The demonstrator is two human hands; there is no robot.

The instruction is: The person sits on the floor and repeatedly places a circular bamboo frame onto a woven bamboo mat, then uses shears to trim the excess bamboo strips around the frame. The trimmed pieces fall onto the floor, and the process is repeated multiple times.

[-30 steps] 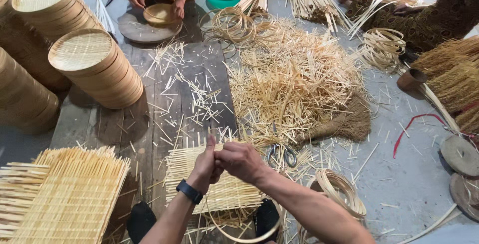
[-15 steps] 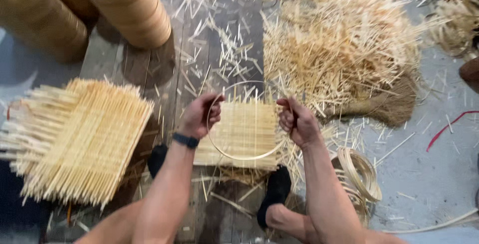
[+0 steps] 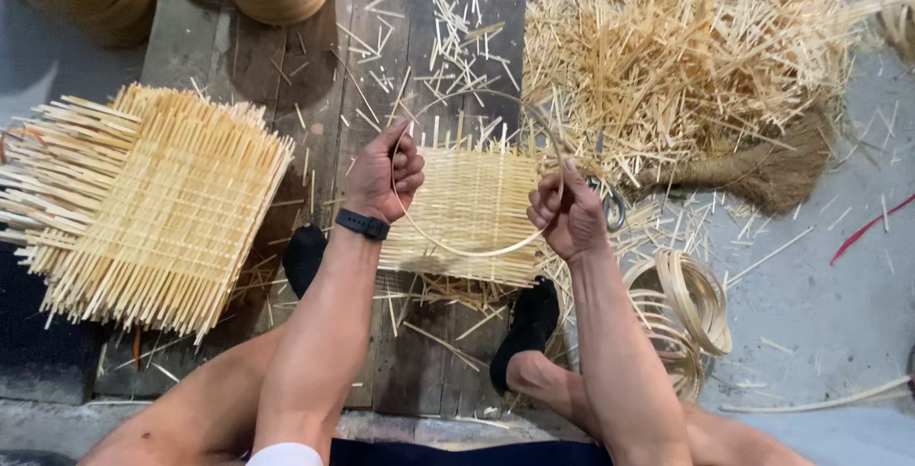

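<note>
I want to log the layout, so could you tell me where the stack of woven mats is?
In the head view, the stack of woven mats lies on the floor to the person's left, beside the left hand.

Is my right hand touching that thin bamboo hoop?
Touching. The head view shows the right hand with fingers curled around the hoop at its right edge.

No packages, labels, signs, screens

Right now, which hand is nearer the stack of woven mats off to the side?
Left. The left hand grips the hoop just beside the stack of woven mats; the right hand holds the hoop's far side.
</note>
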